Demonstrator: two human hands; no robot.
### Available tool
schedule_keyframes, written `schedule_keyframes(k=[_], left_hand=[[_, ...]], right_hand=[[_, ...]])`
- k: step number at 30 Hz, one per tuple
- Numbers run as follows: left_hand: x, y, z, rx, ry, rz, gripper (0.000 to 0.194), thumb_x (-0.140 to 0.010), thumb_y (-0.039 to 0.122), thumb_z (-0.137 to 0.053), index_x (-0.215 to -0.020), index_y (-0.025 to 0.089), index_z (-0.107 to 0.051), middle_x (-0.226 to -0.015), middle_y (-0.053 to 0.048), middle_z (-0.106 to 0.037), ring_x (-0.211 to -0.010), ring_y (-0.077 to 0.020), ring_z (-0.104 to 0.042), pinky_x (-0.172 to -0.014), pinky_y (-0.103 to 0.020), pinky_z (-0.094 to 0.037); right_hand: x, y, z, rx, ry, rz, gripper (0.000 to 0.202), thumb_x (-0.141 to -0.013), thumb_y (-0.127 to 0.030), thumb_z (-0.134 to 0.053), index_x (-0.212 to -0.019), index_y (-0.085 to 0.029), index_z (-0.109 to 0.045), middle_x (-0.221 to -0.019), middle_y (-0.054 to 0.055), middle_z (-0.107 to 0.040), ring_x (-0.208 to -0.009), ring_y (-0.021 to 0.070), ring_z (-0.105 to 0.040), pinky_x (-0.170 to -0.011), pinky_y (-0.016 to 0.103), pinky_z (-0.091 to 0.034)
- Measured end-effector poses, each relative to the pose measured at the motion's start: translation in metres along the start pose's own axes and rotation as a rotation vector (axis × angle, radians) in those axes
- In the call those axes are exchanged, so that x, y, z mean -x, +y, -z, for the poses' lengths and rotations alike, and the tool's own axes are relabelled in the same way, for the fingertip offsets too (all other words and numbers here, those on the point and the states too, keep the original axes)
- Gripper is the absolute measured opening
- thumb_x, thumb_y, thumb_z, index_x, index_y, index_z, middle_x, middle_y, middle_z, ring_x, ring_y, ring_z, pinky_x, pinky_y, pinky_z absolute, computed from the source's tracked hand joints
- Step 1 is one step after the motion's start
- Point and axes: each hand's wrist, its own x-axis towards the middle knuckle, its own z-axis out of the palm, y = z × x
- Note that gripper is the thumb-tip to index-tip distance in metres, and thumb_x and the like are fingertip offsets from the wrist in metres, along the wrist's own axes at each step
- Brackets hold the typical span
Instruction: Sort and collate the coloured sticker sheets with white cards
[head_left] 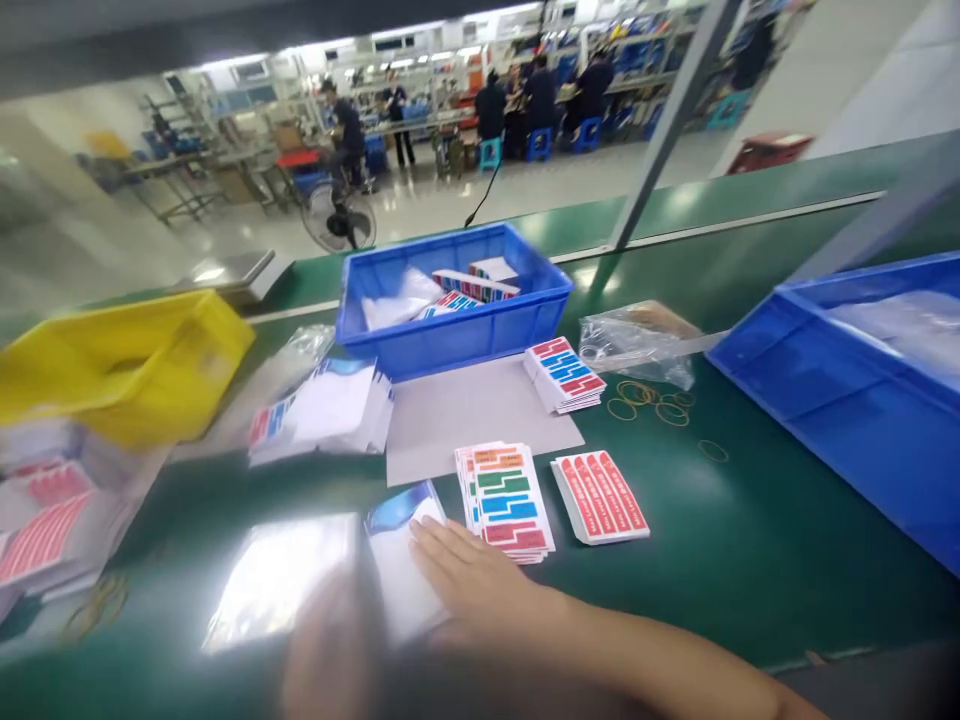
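Your right hand (pixel 469 580) lies flat, fingers spread, on a white glossy packet (pixel 405 570). A stack of multicoloured label sheets (pixel 506 497) sits just right. Your blurred left hand (pixel 330 650) is near; its grip is unclear.

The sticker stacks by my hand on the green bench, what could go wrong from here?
1. The right hand lies flat on a white sheet right beside the multicolour sticker stack; a sideways sweep could fan it out or push it into the red sticker stack.
2. Loose rubber bands lie scattered near the clear bag and could get dragged under the stacks.
3. The left hand is blurred, so its grip cannot be judged.
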Motion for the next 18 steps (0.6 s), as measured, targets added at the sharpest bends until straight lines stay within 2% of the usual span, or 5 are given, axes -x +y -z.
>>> schedule_keyframes(k=[3,6,10,14,18], left_hand=[[0.006,0.006,0.005,-0.024,0.016,0.066,0.030,-0.085,0.043,-0.055,-0.107,0.024,-0.064,-0.125,-0.008,-0.060,-0.120,-0.0290,-0.053,-0.107,-0.047,-0.039],[0.004,0.008,0.007,-0.024,0.005,0.134,0.032,-0.087,0.045,-0.053,-0.106,0.023,-0.065,-0.121,-0.009,-0.062,-0.118,-0.0271,-0.054,-0.108,-0.046,-0.038],[0.000,0.009,0.005,0.072,-0.046,0.197,0.035,-0.087,0.048,-0.052,-0.102,0.020,-0.068,-0.120,-0.009,-0.064,-0.116,-0.0275,-0.056,-0.108,-0.046,-0.038],[0.002,0.015,0.004,0.255,-0.063,0.254,0.032,-0.085,0.046,-0.057,-0.101,0.021,-0.070,-0.119,-0.009,-0.065,-0.119,-0.0279,-0.054,-0.109,-0.045,-0.037],[0.014,0.029,0.003,0.862,-0.175,0.547,0.038,-0.084,0.046,-0.058,-0.110,0.021,-0.069,-0.124,-0.010,-0.064,-0.124,-0.0301,-0.051,-0.111,-0.045,-0.035]], right_hand=[[0.006,-0.014,-0.030,0.032,-0.004,0.023,0.065,-0.098,-0.038,-0.046,-0.147,-0.001,-0.025,-0.151,0.021,-0.027,-0.144,0.0283,-0.018,-0.117,0.044,-0.026],[0.014,-0.017,-0.037,0.082,0.016,0.053,0.051,-0.097,-0.021,-0.044,-0.144,-0.003,-0.034,-0.147,0.019,-0.038,-0.141,0.0262,-0.029,-0.114,0.042,-0.032],[0.013,-0.014,-0.022,0.052,0.125,0.038,0.038,-0.098,-0.026,-0.044,-0.131,-0.009,-0.052,-0.136,0.015,-0.054,-0.130,0.0242,-0.048,-0.106,0.039,-0.044],[0.004,-0.014,0.003,-0.050,0.333,-0.016,0.032,-0.099,-0.020,-0.037,-0.118,-0.012,-0.062,-0.118,0.010,-0.068,-0.111,0.0195,-0.064,-0.093,0.033,-0.055],[0.002,-0.027,0.017,-0.053,0.592,0.034,0.032,-0.097,-0.016,-0.039,-0.121,-0.007,-0.058,-0.119,0.015,-0.067,-0.118,0.0195,-0.059,-0.099,0.032,-0.051]])
